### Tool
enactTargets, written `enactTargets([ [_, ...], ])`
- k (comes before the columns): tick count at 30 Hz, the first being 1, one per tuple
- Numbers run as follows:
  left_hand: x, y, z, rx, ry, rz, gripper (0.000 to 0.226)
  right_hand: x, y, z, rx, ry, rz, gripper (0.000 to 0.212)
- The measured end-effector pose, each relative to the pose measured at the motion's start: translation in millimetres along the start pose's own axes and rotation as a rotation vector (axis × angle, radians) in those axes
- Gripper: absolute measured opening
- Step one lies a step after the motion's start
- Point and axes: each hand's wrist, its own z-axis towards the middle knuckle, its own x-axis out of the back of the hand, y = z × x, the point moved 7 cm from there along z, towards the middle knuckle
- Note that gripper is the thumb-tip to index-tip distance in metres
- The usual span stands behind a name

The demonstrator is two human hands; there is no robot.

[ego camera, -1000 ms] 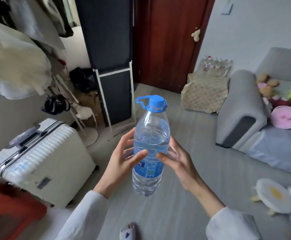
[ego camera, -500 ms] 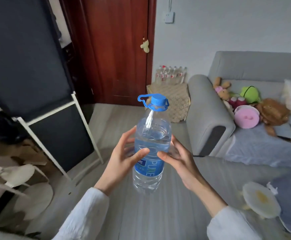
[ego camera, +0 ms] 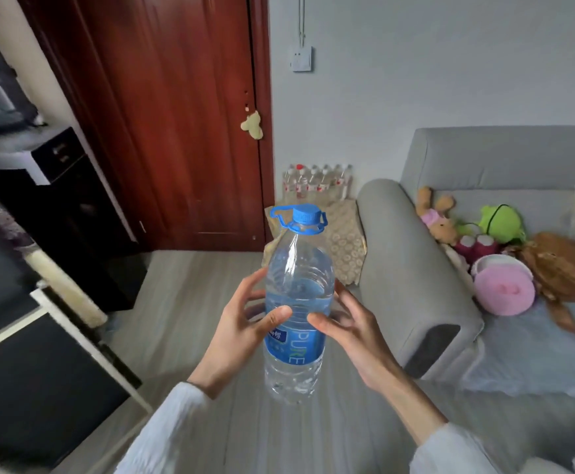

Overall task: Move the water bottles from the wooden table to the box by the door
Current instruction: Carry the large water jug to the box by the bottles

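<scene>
Clear plastic bottle (ego camera: 298, 302) gripped mid-air between both hands, left hand (ego camera: 241, 326) and right hand (ego camera: 351, 331) curled round its sides, thumbs in front. Long axis near vertical, blue cap (ego camera: 302, 217) up. Box (ego camera: 339, 241) by the door (ego camera: 176, 114) lies ahead, slightly right, between door and sofa (ego camera: 412, 268); right hand nearer it.

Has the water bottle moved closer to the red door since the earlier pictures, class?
Yes. The water bottle, held between the left hand and right hand, has come toward the red door, which now looms larger ahead.
</scene>
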Motion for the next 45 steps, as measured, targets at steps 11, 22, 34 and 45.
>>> enactTargets([
  [11, -15, -28, 237, -0.011, 0.000, -0.015, 0.054, 81, 13, 225, -0.035, -0.010, -0.031, 0.047],
  [22, -5, -81, 512, 0.061, -0.128, -0.087, 0.053, 147, 49, 475, -0.081, 0.107, -0.095, 0.050],
  [34, -61, -144, 733, 0.157, -0.238, -0.036, 0.060, 261, 99, 663, -0.191, 0.145, -0.097, 0.052],
  [45, -150, -254, 914, 0.342, -0.155, 0.056, 0.072, 410, 199, 840, -0.362, -0.040, -0.249, 0.071],
])
